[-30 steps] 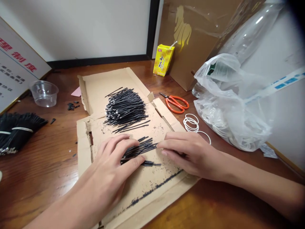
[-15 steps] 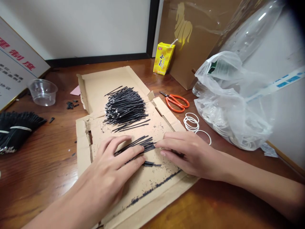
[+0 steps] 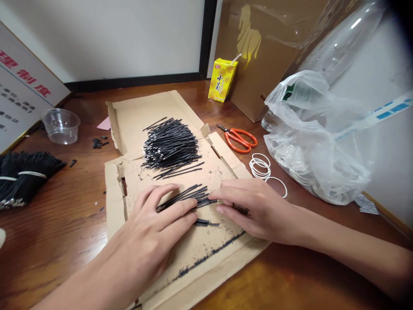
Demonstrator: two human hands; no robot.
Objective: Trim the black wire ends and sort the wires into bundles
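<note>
On a flattened cardboard sheet (image 3: 155, 101) lies a small loose group of thin black wires (image 3: 180, 196), cut short. My left hand (image 3: 155, 228) rests across this group with its fingers spread, fingertips pressing on the wires. From the other side, my right hand (image 3: 254, 209) has its forefinger and thumb closed round the right-hand ends of a few of them. A few more short black pieces (image 3: 206, 222) lie just below the left fingertips. Behind both hands is a large heap of black wires (image 3: 171, 142), whitish at the left ends.
To the right are orange-handled scissors (image 3: 240, 140), white rubber bands (image 3: 260, 165) and a plastic bag (image 3: 316, 159). A yellow drink carton (image 3: 221, 82) stands behind. Banded black wires (image 3: 30, 176) and a clear cup (image 3: 61, 125) are at left. Black crumbs (image 3: 209, 254) line the cardboard's front.
The view has shifted very slightly. Both hands stay at the small group of wires, with the right fingertips moved only a touch among the wire ends.
</note>
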